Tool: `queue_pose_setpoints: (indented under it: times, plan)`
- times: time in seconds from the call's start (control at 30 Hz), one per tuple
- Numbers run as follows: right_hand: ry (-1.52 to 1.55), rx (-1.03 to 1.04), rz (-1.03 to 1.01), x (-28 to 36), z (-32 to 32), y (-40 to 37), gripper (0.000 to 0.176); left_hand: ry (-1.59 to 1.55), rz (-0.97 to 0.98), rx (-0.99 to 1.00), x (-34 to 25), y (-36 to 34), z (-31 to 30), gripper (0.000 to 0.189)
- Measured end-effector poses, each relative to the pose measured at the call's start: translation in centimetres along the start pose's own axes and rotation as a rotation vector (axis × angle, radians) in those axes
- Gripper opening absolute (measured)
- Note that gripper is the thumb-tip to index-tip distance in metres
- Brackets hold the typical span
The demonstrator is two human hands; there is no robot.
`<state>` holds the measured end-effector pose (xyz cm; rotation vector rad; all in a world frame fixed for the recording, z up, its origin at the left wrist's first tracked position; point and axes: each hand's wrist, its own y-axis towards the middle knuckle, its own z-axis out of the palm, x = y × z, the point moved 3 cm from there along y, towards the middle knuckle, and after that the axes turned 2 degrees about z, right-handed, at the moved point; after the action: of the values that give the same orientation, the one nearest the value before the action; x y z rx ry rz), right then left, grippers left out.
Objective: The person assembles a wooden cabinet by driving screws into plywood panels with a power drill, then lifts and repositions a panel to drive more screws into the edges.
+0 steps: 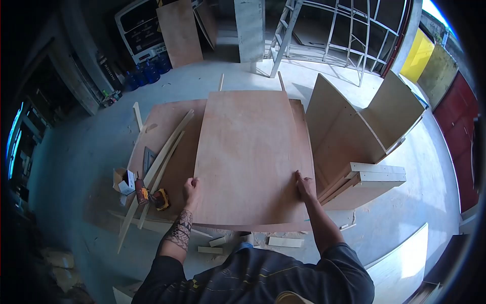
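A large plywood sheet (pixel 250 152) lies flat in front of me, on top of another plywood board (pixel 169 126). My left hand (pixel 191 190) grips the sheet's left edge near its front corner. My right hand (pixel 305 186) grips the right edge at about the same height. Both hands have fingers wrapped on the sheet's rim. The lower board juts out to the left under the sheet.
Long wooden battens (pixel 159 167) lie slanted across the left board. A yellow-black power tool (pixel 154 197) and a small box (pixel 124 181) sit at its left. A plywood cabinet carcass (pixel 354 137) stands at the right. Wood offcuts (pixel 283 242) lie on the concrete floor. A ladder (pixel 283 35) stands behind.
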<state>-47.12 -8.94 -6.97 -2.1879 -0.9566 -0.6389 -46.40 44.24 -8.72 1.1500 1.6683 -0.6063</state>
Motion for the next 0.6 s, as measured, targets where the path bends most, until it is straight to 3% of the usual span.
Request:
queue_pose_setpoints:
  times: [0.1, 0.17, 0.23, 0.3, 0.33, 0.4, 0.47, 0.5, 0.53, 0.57, 0.6]
  plan:
    - [-0.078, -0.011, 0.042, -0.6, 1.1, 1.6, 0.089, -0.058, -0.069, 0.023, 2.1, 0.5, 3.0, 0.030]
    - [-0.102, -0.203, 0.029, -2.3, 3.0, 3.3, 0.091, -0.023, -0.074, 0.040, 2.8, 0.4, 3.8, 0.030]
    - [-0.160, -0.207, 0.065, -2.2, 2.4, 3.5, 0.094, -0.057, -0.057, 0.063, 5.4, 0.7, 4.6, 0.030]
    - [-0.154, 0.208, 0.175, -1.4, 1.4, 2.8, 0.091, -0.087, -0.035, 0.081, 7.3, 1.0, 5.1, 0.030]
    - [-0.156, 0.215, 0.203, -1.6, 2.1, 2.3, 0.091, -0.130, -0.058, 0.092, 8.0, 0.9, 5.2, 0.029]
    - [-0.219, -0.279, -0.011, -2.5, 4.0, 1.8, 0.068, -0.154, -0.095, 0.127, 8.5, 1.1, 4.6, 0.031]
    - [-0.318, -0.391, -0.144, -0.8, 1.7, -1.6, 0.052, 0.004, -0.116, 0.262, 9.0, 0.6, 4.2, 0.045]
    - [-0.335, -0.316, -0.151, -0.7, 0.3, -2.4, 0.048, 0.223, -0.107, 0.241, 7.8, 0.1, 3.2, 0.052]
    - [-0.344, -0.391, -0.170, -1.5, -0.5, -3.2, 0.045, 0.434, -0.076, 0.218, 5.3, 0.0, 1.9, 0.059]
    - [-0.308, -0.369, -0.155, -3.0, -1.4, -3.4, 0.046, 0.452, 0.003, 0.119, 3.6, -0.4, 0.9, 0.064]
    - [-0.283, -0.327, -0.177, -6.0, -1.7, -2.5, 0.050, 0.280, -0.088, 0.111, 4.2, -0.2, 0.3, 0.067]
